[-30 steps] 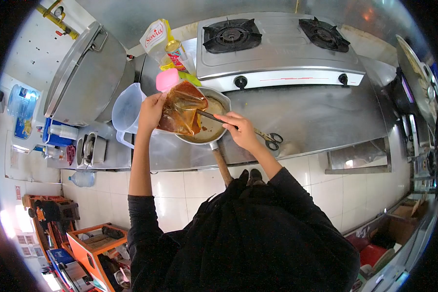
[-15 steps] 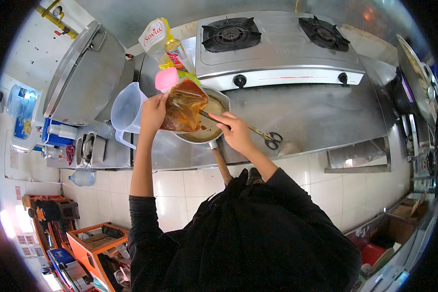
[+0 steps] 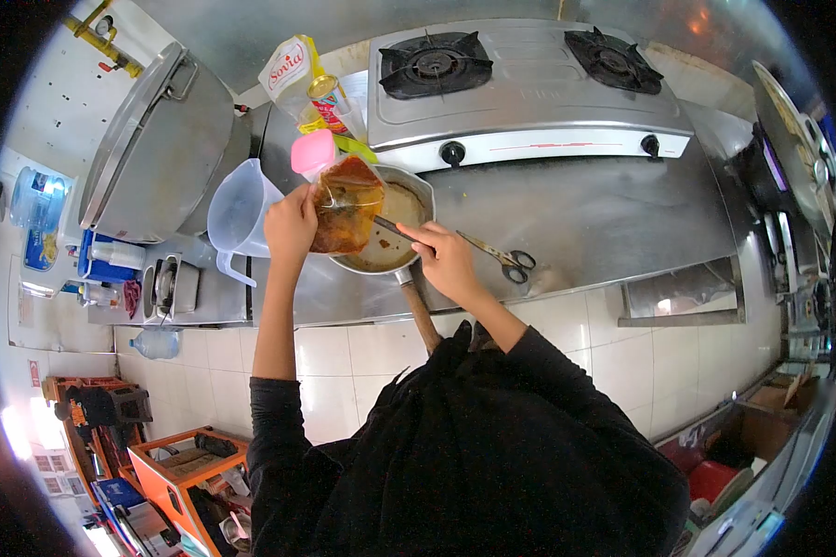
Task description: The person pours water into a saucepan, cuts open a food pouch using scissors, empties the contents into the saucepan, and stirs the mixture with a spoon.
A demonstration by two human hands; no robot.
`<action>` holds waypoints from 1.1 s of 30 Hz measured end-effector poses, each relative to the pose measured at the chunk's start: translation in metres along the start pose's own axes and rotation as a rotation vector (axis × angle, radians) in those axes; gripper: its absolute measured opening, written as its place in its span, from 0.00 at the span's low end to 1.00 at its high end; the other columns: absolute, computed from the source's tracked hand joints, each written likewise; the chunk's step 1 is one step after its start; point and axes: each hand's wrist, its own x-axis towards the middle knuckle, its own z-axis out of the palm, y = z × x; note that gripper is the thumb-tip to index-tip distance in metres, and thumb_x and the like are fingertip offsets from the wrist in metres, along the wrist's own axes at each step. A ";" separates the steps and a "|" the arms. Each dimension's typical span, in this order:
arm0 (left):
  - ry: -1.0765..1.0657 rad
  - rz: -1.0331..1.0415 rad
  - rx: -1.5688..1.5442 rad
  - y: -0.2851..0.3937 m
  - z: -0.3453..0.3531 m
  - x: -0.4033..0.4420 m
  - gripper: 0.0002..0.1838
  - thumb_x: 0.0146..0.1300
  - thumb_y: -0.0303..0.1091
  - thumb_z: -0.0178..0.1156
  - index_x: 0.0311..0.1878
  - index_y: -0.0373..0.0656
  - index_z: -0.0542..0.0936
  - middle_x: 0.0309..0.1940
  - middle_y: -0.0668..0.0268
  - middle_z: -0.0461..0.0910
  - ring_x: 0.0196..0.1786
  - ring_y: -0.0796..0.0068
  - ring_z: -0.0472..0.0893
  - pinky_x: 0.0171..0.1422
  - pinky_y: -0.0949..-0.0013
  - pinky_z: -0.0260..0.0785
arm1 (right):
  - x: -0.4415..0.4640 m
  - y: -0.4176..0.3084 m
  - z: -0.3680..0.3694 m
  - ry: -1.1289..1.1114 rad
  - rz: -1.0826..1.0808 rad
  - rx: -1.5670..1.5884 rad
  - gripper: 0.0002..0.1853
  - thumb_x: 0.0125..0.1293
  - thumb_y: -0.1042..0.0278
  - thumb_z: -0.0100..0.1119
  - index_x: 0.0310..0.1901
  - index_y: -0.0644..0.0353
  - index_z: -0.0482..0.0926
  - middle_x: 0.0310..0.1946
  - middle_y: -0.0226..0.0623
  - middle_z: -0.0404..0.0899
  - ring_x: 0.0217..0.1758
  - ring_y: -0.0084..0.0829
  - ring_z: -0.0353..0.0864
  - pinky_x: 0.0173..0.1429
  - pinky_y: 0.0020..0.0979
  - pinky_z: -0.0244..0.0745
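Kitchen; two-burner stove [image 3: 528,102], steel counter [image 3: 567,218]

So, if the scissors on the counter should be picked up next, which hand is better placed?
Probably the right hand: it is closer to the scissors, though it would first have to put down the dark utensil. The left hand is farther away, holding the plastic bag.

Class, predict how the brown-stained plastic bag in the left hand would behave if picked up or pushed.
The plastic bag would probably be floppy, as its glossy film looks thin and pliable. It may feel light, since the left hand alone grips its edge. The wet-looking brown residue could make it slippery.
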 end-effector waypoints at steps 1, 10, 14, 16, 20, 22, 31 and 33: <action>-0.005 -0.002 0.005 0.000 0.000 0.000 0.11 0.62 0.40 0.51 0.29 0.46 0.79 0.19 0.52 0.75 0.24 0.47 0.75 0.27 0.52 0.66 | 0.000 0.001 0.000 0.009 -0.002 0.012 0.21 0.53 0.80 0.53 0.48 0.47 0.79 0.27 0.37 0.73 0.24 0.38 0.72 0.29 0.33 0.66; -0.001 0.011 -0.074 0.006 -0.004 -0.003 0.11 0.62 0.38 0.52 0.30 0.42 0.78 0.20 0.51 0.75 0.25 0.48 0.75 0.27 0.54 0.65 | -0.008 0.005 -0.004 0.026 0.057 0.069 0.20 0.53 0.81 0.55 0.48 0.50 0.79 0.28 0.37 0.74 0.23 0.34 0.68 0.30 0.27 0.64; -0.032 -0.009 -0.090 0.007 -0.007 -0.003 0.12 0.62 0.38 0.52 0.32 0.40 0.79 0.20 0.50 0.74 0.25 0.48 0.75 0.27 0.56 0.65 | -0.011 0.008 -0.004 0.027 0.019 0.104 0.20 0.53 0.82 0.55 0.48 0.51 0.79 0.27 0.37 0.73 0.23 0.33 0.67 0.31 0.26 0.63; -0.031 -0.022 -0.155 0.004 -0.004 -0.003 0.12 0.62 0.38 0.52 0.33 0.39 0.79 0.21 0.49 0.74 0.26 0.48 0.75 0.28 0.57 0.65 | -0.012 0.010 -0.005 0.013 -0.016 0.138 0.20 0.54 0.81 0.54 0.48 0.51 0.79 0.27 0.38 0.72 0.24 0.34 0.68 0.31 0.27 0.64; -0.103 -0.029 -0.310 0.001 -0.001 -0.003 0.13 0.62 0.37 0.52 0.34 0.36 0.79 0.22 0.47 0.74 0.28 0.47 0.75 0.30 0.58 0.66 | -0.009 0.015 -0.005 -0.038 -0.073 0.179 0.19 0.54 0.79 0.54 0.48 0.49 0.79 0.27 0.38 0.71 0.25 0.36 0.70 0.31 0.30 0.65; -0.144 -0.056 -0.334 0.003 0.000 -0.003 0.13 0.63 0.37 0.52 0.33 0.36 0.79 0.23 0.47 0.74 0.28 0.47 0.75 0.30 0.58 0.65 | -0.006 0.013 -0.006 -0.071 -0.048 0.155 0.19 0.54 0.79 0.54 0.48 0.49 0.79 0.26 0.37 0.71 0.25 0.37 0.70 0.31 0.30 0.65; -0.145 -0.008 -0.208 0.005 -0.003 -0.002 0.12 0.62 0.36 0.52 0.32 0.36 0.78 0.22 0.47 0.73 0.27 0.45 0.74 0.29 0.57 0.65 | -0.005 0.009 -0.008 -0.091 0.009 -0.009 0.18 0.53 0.78 0.54 0.45 0.49 0.80 0.27 0.38 0.72 0.27 0.39 0.72 0.32 0.34 0.66; -0.134 0.001 -0.206 0.005 -0.003 -0.002 0.12 0.62 0.36 0.52 0.32 0.36 0.78 0.22 0.48 0.73 0.27 0.45 0.74 0.29 0.57 0.65 | -0.006 0.009 -0.008 -0.078 0.024 -0.005 0.18 0.53 0.77 0.54 0.45 0.48 0.81 0.27 0.37 0.73 0.27 0.39 0.73 0.32 0.35 0.66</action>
